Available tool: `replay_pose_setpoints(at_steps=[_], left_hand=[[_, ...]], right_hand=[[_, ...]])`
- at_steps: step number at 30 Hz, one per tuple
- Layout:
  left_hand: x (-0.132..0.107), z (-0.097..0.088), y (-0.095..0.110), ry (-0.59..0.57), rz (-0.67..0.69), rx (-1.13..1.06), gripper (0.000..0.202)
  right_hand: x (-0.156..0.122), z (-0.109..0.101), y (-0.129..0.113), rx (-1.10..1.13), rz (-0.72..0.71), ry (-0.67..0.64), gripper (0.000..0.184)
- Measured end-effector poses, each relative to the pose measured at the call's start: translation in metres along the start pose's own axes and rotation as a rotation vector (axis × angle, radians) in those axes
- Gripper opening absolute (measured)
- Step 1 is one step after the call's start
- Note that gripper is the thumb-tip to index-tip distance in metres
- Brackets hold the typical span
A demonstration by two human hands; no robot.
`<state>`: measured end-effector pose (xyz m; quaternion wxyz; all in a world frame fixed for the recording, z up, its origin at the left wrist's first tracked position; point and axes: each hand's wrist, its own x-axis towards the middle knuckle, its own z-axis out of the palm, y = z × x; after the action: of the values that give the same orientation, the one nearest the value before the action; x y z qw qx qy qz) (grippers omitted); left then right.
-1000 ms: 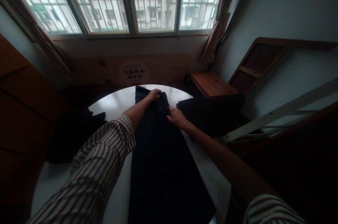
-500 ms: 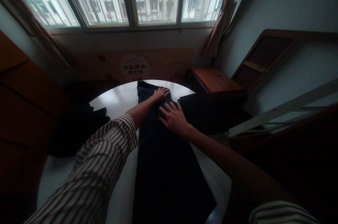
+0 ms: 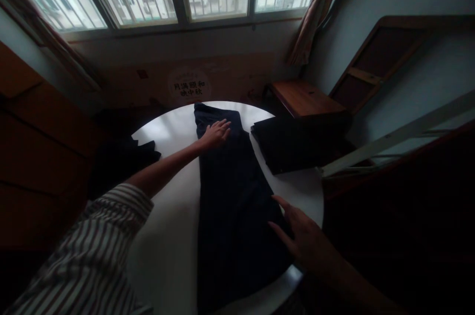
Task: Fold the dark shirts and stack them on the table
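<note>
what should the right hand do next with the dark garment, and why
Probably close gently on the right edge of the dark garment: the right hand is open at that edge, near the closer end, while the left hand rests on the far part, which could help keep the cloth steady on the white table.

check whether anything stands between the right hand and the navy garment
Nothing visible does: the right hand is at the right edge of the navy garment. The folded black cloth lies farther off, beside the garment.
</note>
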<state>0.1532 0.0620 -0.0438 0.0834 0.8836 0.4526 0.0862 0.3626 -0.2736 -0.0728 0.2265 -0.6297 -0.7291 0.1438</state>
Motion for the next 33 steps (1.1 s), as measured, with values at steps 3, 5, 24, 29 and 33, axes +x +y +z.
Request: replay_pose_setpoints(at_steps=[3,5,24,29,33], left_hand=[[-0.053,0.009,-0.002,-0.095,-0.031,0.077,0.059],[-0.071,0.017,-0.007,-0.135,-0.035,0.124,0.06],[-0.084,0.027,0.038,-0.18,0.231,0.039,0.051],[-0.058,0.021,0.026,-0.106,0.283,0.072,0.048],[-0.045,0.025,0.021,-0.116,0.26,0.048,0.057]], right_hand=[[-0.01,-0.003,-0.001,0.124,-0.008,-0.098,0.053],[-0.013,-0.007,-0.004,0.178,0.019,-0.154,0.047],[0.089,-0.001,-0.065,-0.041,-0.774,-0.359,0.044],[0.128,0.028,-0.087,-0.093,-0.85,-0.443,0.056],[0.113,0.043,-0.092,-0.12,-0.81,-0.508,0.067]])
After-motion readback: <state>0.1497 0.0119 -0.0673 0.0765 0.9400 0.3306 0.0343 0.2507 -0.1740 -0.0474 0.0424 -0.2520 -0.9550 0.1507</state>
